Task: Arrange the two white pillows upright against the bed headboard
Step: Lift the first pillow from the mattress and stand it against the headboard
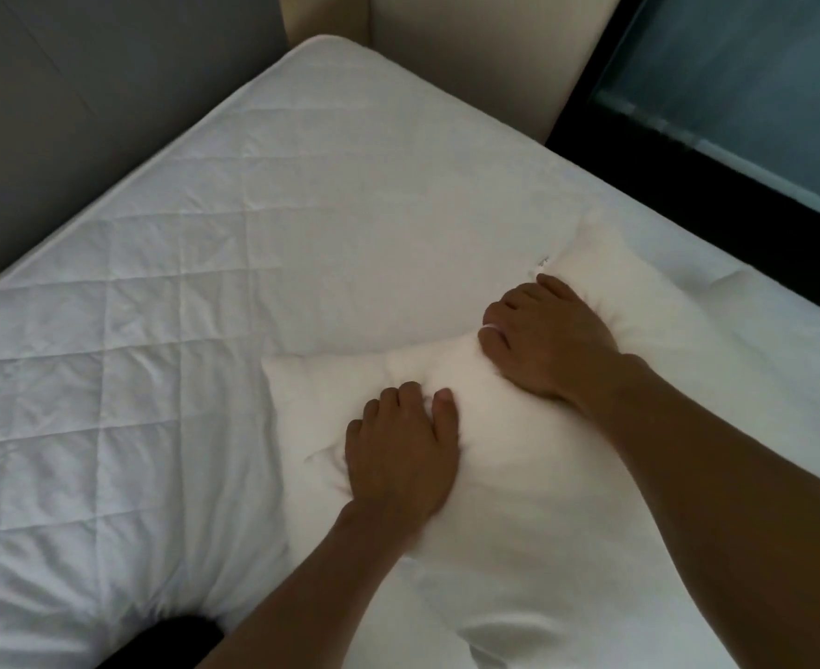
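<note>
Clenched into the soft white fabric pillow (495, 456), the left hand (401, 456) and right hand (543, 338) are seen pinching its near-left and far-right parts, fingers sunk in. It lies flat on the white quilted mattress (157, 292), right of centre, well apart from the beige padded headboard (471, 55) at the far end. A second pillow cannot be made out. A firm two-handed lift is judged best, the long edge then stood against the headboard. The dark-framed window (736, 99) runs along the right; nothing blocks the far path.
</note>
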